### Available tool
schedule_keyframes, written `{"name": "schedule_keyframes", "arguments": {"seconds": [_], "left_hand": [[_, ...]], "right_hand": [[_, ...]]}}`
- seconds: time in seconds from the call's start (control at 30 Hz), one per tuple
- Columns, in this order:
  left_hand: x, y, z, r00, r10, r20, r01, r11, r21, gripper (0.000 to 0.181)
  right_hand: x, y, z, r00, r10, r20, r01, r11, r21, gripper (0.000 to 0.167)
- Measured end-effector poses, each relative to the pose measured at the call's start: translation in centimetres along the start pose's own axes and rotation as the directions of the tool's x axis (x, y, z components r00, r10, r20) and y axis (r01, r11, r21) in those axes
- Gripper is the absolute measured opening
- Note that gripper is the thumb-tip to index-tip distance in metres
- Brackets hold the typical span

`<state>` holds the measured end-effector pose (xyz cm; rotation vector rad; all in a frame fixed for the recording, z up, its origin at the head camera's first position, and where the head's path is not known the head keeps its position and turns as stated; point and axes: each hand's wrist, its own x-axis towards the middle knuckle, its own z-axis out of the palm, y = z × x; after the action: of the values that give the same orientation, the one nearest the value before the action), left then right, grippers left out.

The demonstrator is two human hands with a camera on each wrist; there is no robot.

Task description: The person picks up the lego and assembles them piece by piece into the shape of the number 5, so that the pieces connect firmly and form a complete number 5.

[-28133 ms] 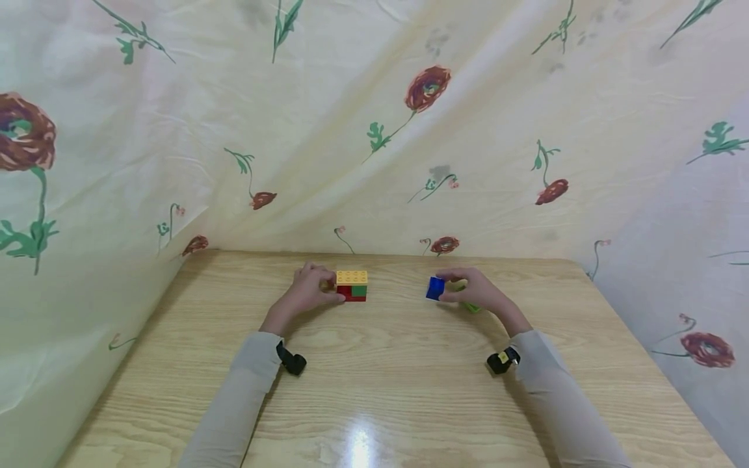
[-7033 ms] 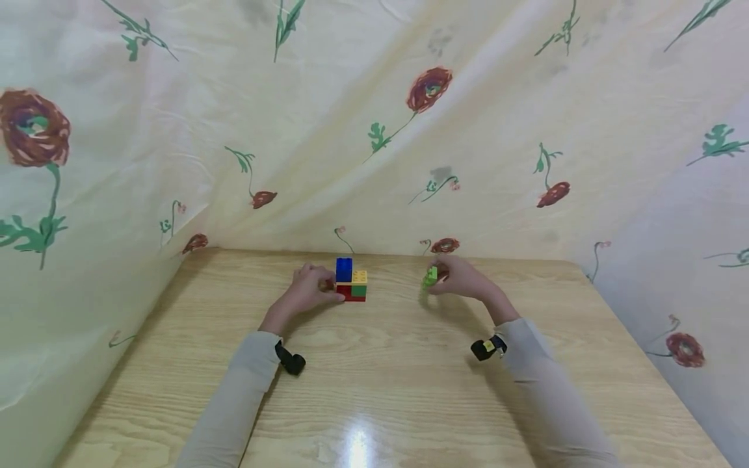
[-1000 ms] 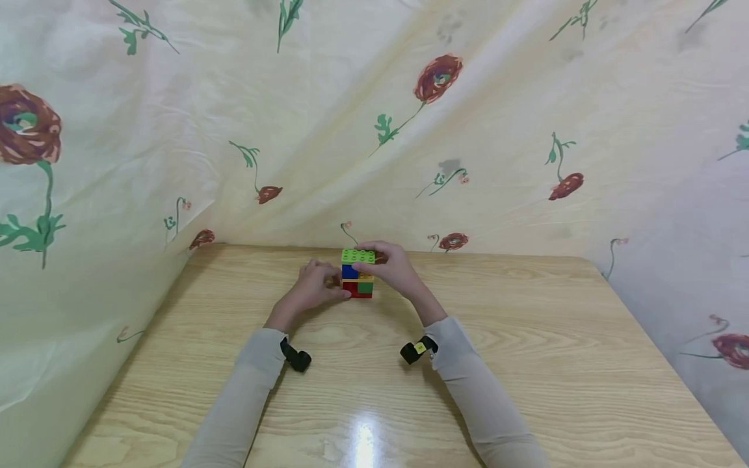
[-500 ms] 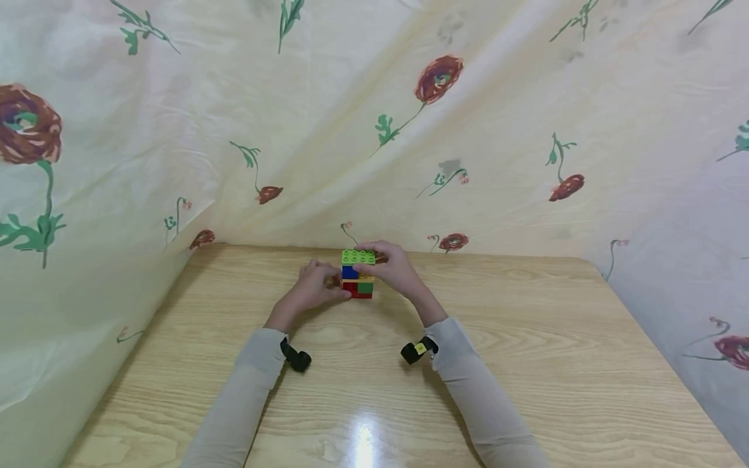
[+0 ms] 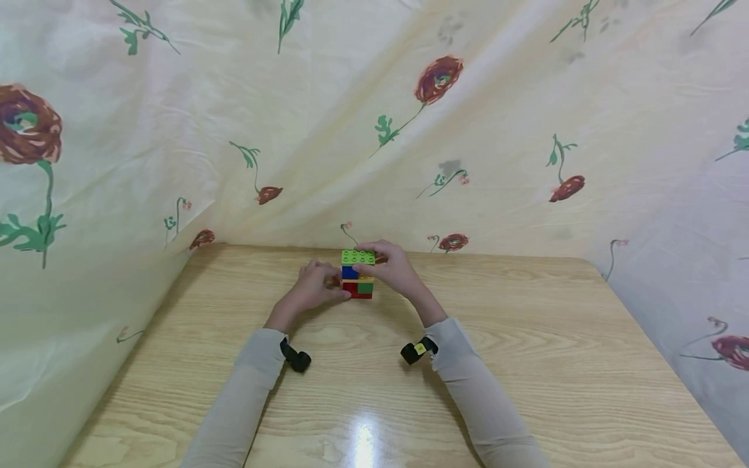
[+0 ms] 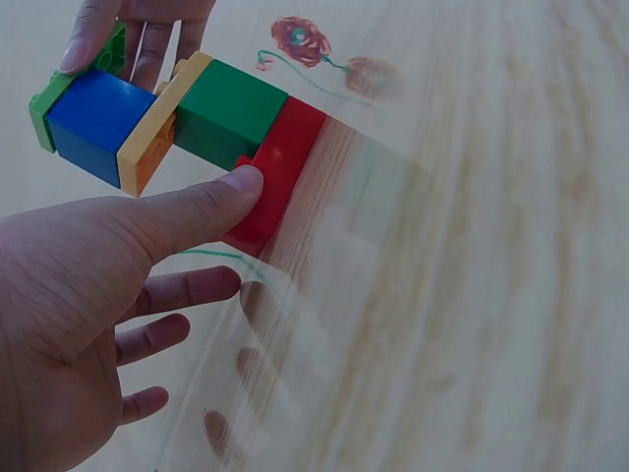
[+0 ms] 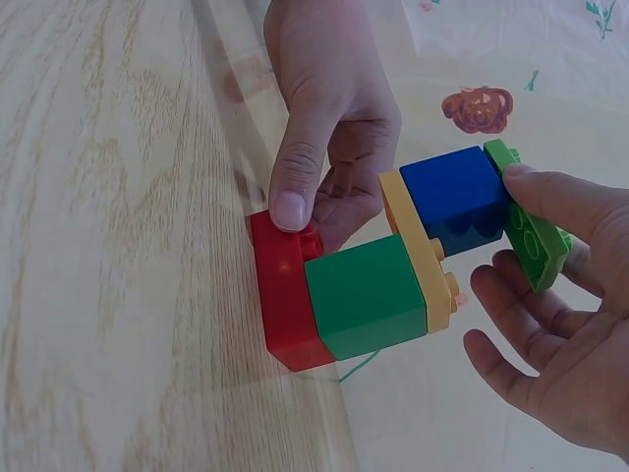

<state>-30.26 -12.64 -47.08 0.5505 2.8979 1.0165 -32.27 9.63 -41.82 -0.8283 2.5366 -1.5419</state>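
Observation:
A stack of toy building bricks stands at the far side of the table. At its base lies a red brick (image 7: 285, 295); a green brick (image 7: 369, 300) sits on the red one's right part. Across the green brick runs a thin yellow plate (image 7: 415, 251), and a blue brick (image 5: 349, 273) stands on its left half. On top is a lime-green plate (image 5: 354, 257), overhanging the blue brick to the right. My left hand (image 5: 311, 287) holds the red brick's left end, thumb in front. My right hand (image 5: 398, 270) pinches the lime-green plate's right part, thumb in front, some fingers behind.
The wooden table (image 5: 515, 344) runs back to a flower-printed cloth (image 5: 316, 162) hanging close behind the stack. Black wrist cameras sit on the left wrist (image 5: 296, 359) and the right wrist (image 5: 417, 351).
Over the longer span, the blue brick went from my right hand onto the yellow plate, and the lime-green plate moved left onto the blue brick. Within the last second, no visible movement.

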Motion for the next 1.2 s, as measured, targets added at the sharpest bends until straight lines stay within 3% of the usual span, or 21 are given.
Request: {"name": "schedule_keyframes", "arguments": {"seconds": [1.2], "left_hand": [[-0.12, -0.07, 0.03, 1.0, 0.011, -0.009, -0.012, 1.0, -0.025, 0.022]], "right_hand": [[-0.08, -0.04, -0.08, 1.0, -0.015, 0.017, 0.016, 1.0, -0.012, 0.038]]}}
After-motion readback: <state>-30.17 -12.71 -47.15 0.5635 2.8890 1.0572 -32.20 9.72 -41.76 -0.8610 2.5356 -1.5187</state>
